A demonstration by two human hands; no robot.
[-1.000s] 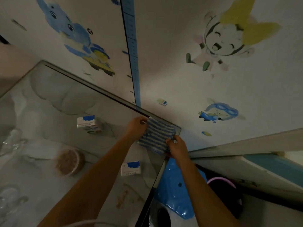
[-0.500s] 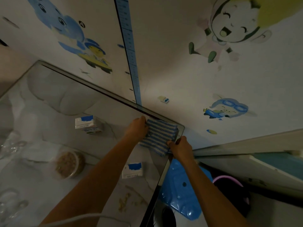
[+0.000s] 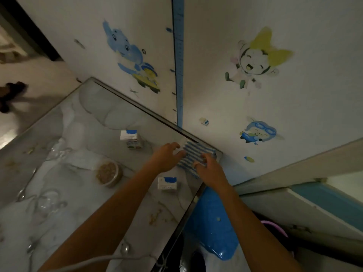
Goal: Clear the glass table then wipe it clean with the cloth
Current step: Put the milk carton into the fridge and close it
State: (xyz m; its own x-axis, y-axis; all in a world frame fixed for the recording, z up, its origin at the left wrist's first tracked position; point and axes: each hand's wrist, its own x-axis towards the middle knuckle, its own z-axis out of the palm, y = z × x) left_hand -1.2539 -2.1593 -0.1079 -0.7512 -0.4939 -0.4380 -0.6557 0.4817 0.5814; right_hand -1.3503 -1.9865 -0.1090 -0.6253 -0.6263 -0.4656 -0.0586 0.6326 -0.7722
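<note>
Both hands flat, fingers spread | left hand, right hand on cloth | stripes run toward wall

My left hand and right hand rest with fingers spread on the blue-striped cloth at the far corner of the glass table. Two small cartons, a bowl of food and crumbs lie on the glass.
</note>
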